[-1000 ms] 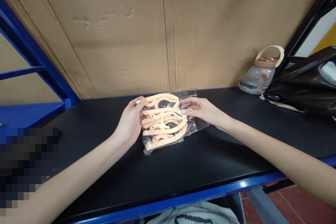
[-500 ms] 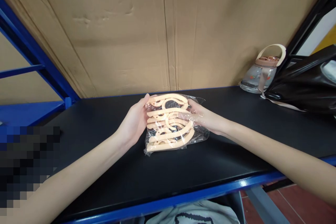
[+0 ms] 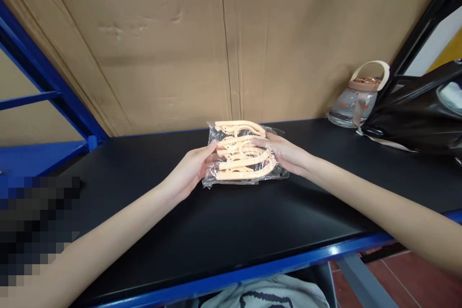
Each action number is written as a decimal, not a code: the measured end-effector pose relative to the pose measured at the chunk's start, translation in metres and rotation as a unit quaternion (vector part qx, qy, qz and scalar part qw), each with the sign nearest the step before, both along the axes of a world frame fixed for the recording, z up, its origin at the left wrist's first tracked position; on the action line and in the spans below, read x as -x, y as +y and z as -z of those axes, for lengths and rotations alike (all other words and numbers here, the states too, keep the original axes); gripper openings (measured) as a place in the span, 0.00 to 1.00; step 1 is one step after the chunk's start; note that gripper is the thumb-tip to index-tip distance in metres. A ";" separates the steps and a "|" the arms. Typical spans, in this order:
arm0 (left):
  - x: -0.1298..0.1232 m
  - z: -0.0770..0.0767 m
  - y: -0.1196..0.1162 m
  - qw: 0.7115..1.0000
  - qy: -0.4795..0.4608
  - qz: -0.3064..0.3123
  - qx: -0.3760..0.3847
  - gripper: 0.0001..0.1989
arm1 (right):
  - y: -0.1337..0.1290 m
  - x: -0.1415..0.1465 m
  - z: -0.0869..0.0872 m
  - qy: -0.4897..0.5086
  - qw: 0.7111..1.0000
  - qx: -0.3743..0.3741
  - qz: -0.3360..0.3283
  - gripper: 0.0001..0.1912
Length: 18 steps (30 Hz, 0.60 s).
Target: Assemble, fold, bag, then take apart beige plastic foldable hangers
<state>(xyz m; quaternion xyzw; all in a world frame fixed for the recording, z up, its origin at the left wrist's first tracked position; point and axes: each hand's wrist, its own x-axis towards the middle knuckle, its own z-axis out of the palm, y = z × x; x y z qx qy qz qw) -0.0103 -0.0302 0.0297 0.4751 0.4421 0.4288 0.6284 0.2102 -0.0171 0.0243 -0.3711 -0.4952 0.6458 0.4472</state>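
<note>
A clear plastic bag (image 3: 211,180) packed with several peach-coloured folding hangers (image 3: 245,159) is held up over the black tabletop. My left hand (image 3: 200,163) grips its left edge, thumb on top and fingers partly seen behind the film. From the right side, my right hand (image 3: 288,152) holds the bag's other end, its fingers partly covered by the shiny plastic. The hangers lie stacked in rows, with their curved ends toward the right.
Upright cardboard (image 3: 162,48) lines the back of the black table (image 3: 231,231). A clear water bottle (image 3: 352,103) with a cream handle stands at the back right, beside a black bag (image 3: 418,110). Blue metal framing (image 3: 68,91) rises on the left.
The bag has shifted slightly to the right and tilted flatter. My left hand has slid lower along its left edge, thumb now on top; my right hand keeps its hold.
</note>
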 end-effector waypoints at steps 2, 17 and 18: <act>0.002 -0.002 0.002 1.000 0.016 -0.024 -0.010 0.12 | 0.002 -0.001 0.001 0.008 1.000 0.010 0.007 0.17; 0.045 -0.048 0.027 0.888 -0.010 -0.344 -0.306 0.13 | 0.029 -0.024 0.012 -0.038 0.988 -0.013 0.148 0.05; 0.045 -0.051 0.026 0.886 -0.031 -0.345 -0.309 0.13 | 0.030 -0.024 0.013 -0.047 0.989 -0.014 0.137 0.05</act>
